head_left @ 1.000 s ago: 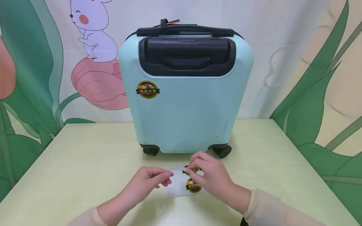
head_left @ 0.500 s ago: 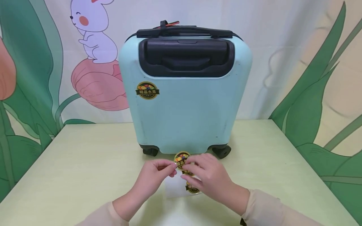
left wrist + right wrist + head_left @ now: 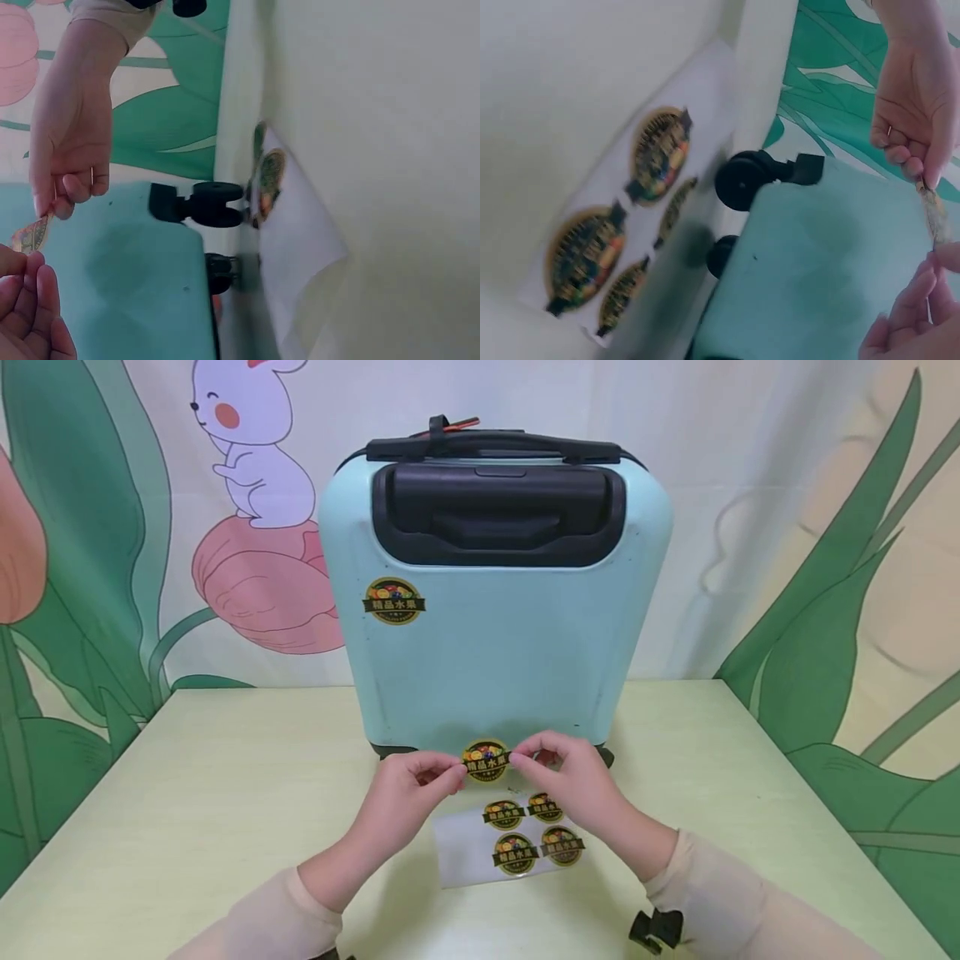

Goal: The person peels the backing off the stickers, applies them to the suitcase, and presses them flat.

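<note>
"Black and gold, a round sticker (image 3: 486,764) printed with fruit, lower centre of the frame. Who has it?"

"Both hands. Left hand (image 3: 408,797) pinches the left edge, thumb against forefinger; right hand (image 3: 573,777) pinches the right edge likewise. Fingertips drawn together on the rim at each side, sticker spanning the space between."

"Touching the suitcase (image 3: 495,660)?"

"Cannot tell. From the head view it overlaps the bottom part of the shell, printed face towards the wearer."

"And the case itself?"

"Pale turquoise, upright, middle of the frame. Black handle (image 3: 498,514) set into its upper part, dark wheels (image 3: 742,180) at its foot. Matching fruit label (image 3: 394,602) on the shell, towards its upper left."

"What lies below the hands?"

"White backing sheet (image 3: 461,852) on the pale table (image 3: 247,793), bottom centre. Four more stickers (image 3: 516,853) on its right portion, two rows of two; plain white on the left. From the head view, right hand partly hides the upper-right one."

"Behind everything?"

"Printed backdrop (image 3: 750,427): white rabbit (image 3: 266,485) on a pink flower (image 3: 262,593), upper left; big green leaves at both sides."
</note>
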